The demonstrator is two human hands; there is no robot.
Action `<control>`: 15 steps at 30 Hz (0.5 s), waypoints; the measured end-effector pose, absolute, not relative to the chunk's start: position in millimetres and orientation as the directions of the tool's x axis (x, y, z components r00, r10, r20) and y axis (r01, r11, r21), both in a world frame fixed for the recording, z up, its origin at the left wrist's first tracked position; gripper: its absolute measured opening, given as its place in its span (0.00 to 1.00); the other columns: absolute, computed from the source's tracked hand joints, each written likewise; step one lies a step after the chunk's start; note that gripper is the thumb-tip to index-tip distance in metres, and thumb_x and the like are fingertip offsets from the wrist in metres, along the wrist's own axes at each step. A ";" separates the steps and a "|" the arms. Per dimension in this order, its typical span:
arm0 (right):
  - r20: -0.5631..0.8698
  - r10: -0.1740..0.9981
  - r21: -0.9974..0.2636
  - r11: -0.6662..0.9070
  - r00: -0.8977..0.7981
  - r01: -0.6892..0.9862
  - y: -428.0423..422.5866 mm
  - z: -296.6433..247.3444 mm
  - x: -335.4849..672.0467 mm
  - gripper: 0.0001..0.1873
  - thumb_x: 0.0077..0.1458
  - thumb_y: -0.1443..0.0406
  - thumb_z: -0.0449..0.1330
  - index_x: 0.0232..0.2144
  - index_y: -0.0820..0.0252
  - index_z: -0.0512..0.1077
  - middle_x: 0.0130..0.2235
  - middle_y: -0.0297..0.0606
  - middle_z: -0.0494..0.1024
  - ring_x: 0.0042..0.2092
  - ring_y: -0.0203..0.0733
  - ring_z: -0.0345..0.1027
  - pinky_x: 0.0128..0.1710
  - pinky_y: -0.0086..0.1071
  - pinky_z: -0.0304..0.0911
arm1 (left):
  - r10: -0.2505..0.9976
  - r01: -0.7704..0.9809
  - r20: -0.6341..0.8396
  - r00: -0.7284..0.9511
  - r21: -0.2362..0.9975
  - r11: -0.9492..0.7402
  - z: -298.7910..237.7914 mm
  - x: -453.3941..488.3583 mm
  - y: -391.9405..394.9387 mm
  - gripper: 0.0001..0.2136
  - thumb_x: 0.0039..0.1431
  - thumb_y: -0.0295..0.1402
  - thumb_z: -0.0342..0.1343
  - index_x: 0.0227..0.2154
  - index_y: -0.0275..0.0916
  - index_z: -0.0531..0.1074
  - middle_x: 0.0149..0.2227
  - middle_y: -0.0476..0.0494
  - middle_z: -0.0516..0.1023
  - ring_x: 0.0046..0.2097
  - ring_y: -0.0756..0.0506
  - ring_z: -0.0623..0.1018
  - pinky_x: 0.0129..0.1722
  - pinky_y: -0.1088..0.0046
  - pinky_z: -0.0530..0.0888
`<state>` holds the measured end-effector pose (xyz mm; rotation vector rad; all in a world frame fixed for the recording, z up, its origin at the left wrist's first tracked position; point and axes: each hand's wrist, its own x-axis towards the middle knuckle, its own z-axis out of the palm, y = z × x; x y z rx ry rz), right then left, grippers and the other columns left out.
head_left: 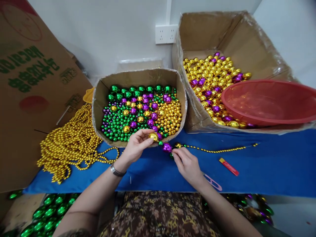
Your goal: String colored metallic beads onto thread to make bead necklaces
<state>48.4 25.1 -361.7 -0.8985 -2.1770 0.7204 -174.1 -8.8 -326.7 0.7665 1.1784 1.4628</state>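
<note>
My left hand (pixel 136 144) pinches a large gold bead (pixel 153 136) at the front edge of a small cardboard box (pixel 98 98) filled with green, purple and gold beads. Close to its right, my right hand (pixel 185 161) is closed on a bead strand (pixel 219 150). The strand carries a purple bead (pixel 167 147) and a gold bead beside my fingers, then runs right as a thin line of small gold beads over the blue table cover (pixel 271 164).
A pile of gold bead strings (pixel 71 144) lies at the left. A large cardboard box (pixel 187 36) of gold and purple beads holds a red basin (pixel 269 102). A red lighter (pixel 228 166) and pink-handled scissors (pixel 213 182) lie near my right hand. Green beads (pixel 46 214) sit below the table.
</note>
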 end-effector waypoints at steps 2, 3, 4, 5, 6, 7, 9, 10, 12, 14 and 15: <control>0.295 0.799 -0.763 0.527 -0.524 0.374 23.5 -362.0 48.3 0.07 0.63 0.63 0.52 0.39 0.56 0.70 0.33 0.38 0.76 0.36 0.40 0.73 0.39 0.33 0.68 | 0.965 -0.378 -0.154 -0.211 0.924 0.065 -325.2 -173.0 -9.4 0.16 0.46 0.34 0.69 0.40 0.37 0.77 0.35 0.44 0.80 0.37 0.48 0.78 0.36 0.73 0.79; 0.236 0.819 -0.819 0.457 -0.522 0.347 22.8 -362.1 48.3 0.07 0.63 0.62 0.53 0.41 0.56 0.69 0.32 0.36 0.75 0.34 0.39 0.73 0.37 0.32 0.68 | 0.965 -0.403 -0.175 -0.198 0.912 0.082 -324.4 -172.7 -9.4 0.17 0.46 0.34 0.69 0.40 0.36 0.76 0.35 0.44 0.80 0.37 0.48 0.78 0.36 0.73 0.79; 0.166 0.830 -0.876 0.372 -0.532 0.307 22.2 -362.3 48.4 0.08 0.62 0.61 0.54 0.43 0.56 0.68 0.31 0.35 0.74 0.33 0.38 0.73 0.36 0.31 0.69 | 0.962 -0.425 -0.194 -0.191 0.900 0.097 -323.9 -172.5 -9.4 0.17 0.46 0.35 0.69 0.40 0.36 0.76 0.35 0.44 0.79 0.37 0.48 0.78 0.36 0.73 0.79; 0.097 0.828 -0.924 0.281 -0.552 0.259 21.8 -362.8 48.3 0.10 0.62 0.61 0.54 0.45 0.56 0.66 0.31 0.33 0.73 0.32 0.37 0.73 0.34 0.31 0.70 | 0.959 -0.442 -0.211 -0.190 0.891 0.108 -323.7 -172.4 -9.3 0.17 0.47 0.35 0.69 0.40 0.36 0.76 0.35 0.44 0.79 0.36 0.48 0.78 0.36 0.72 0.79; 0.040 0.815 -0.958 0.196 -0.578 0.211 21.5 -363.6 48.1 0.12 0.62 0.60 0.54 0.46 0.56 0.65 0.31 0.33 0.73 0.32 0.37 0.74 0.34 0.30 0.70 | 0.955 -0.453 -0.226 -0.192 0.884 0.118 -323.9 -172.3 -9.2 0.17 0.47 0.35 0.68 0.40 0.36 0.76 0.35 0.44 0.79 0.37 0.48 0.78 0.36 0.72 0.79; -0.001 0.798 -0.978 0.126 -0.603 0.169 21.3 -364.7 47.7 0.13 0.61 0.60 0.55 0.47 0.56 0.65 0.32 0.33 0.72 0.33 0.37 0.75 0.34 0.30 0.71 | 0.952 -0.459 -0.236 -0.197 0.880 0.124 -324.5 -172.2 -9.2 0.17 0.47 0.35 0.68 0.40 0.36 0.76 0.35 0.44 0.79 0.37 0.48 0.78 0.36 0.71 0.79; -0.036 0.780 -0.990 0.056 -0.624 0.126 21.3 -368.0 46.4 0.13 0.61 0.60 0.55 0.47 0.55 0.65 0.34 0.34 0.73 0.35 0.37 0.76 0.35 0.30 0.72 | 0.949 -0.448 -0.235 -0.210 0.886 0.120 -326.4 -172.0 -9.7 0.16 0.48 0.35 0.68 0.39 0.36 0.76 0.36 0.43 0.79 0.37 0.47 0.78 0.36 0.71 0.79; -0.033 0.786 -0.991 0.053 -0.618 0.121 21.4 -370.1 45.7 0.13 0.60 0.60 0.56 0.47 0.55 0.65 0.34 0.33 0.73 0.35 0.37 0.76 0.35 0.30 0.72 | 0.951 -0.428 -0.223 -0.213 0.897 0.114 -327.3 -171.9 -10.3 0.16 0.48 0.36 0.68 0.39 0.36 0.75 0.36 0.43 0.79 0.38 0.47 0.78 0.37 0.70 0.79; -0.005 0.810 -0.990 0.076 -0.586 0.115 21.8 -374.8 44.3 0.13 0.59 0.60 0.58 0.46 0.55 0.66 0.33 0.33 0.74 0.33 0.37 0.76 0.34 0.30 0.71 | 0.963 -0.366 -0.180 -0.200 0.926 0.097 -327.7 -172.1 -12.1 0.16 0.49 0.36 0.67 0.40 0.36 0.75 0.37 0.42 0.79 0.38 0.47 0.78 0.37 0.71 0.78; 0.018 0.839 -0.993 0.079 -0.544 0.089 22.2 -379.2 43.8 0.13 0.58 0.60 0.59 0.45 0.55 0.66 0.31 0.32 0.75 0.31 0.36 0.75 0.33 0.30 0.71 | 0.979 -0.287 -0.129 -0.159 0.955 0.080 -325.6 -173.5 -14.4 0.16 0.51 0.37 0.65 0.43 0.37 0.75 0.38 0.42 0.79 0.38 0.47 0.79 0.37 0.71 0.78; 0.020 0.852 -0.996 0.065 -0.522 0.067 22.4 -380.9 43.9 0.14 0.57 0.59 0.60 0.45 0.55 0.66 0.31 0.32 0.75 0.31 0.36 0.75 0.32 0.30 0.71 | 0.985 -0.244 -0.107 -0.139 0.967 0.070 -323.6 -175.0 -15.6 0.17 0.52 0.38 0.65 0.44 0.37 0.75 0.39 0.41 0.80 0.38 0.47 0.79 0.37 0.72 0.78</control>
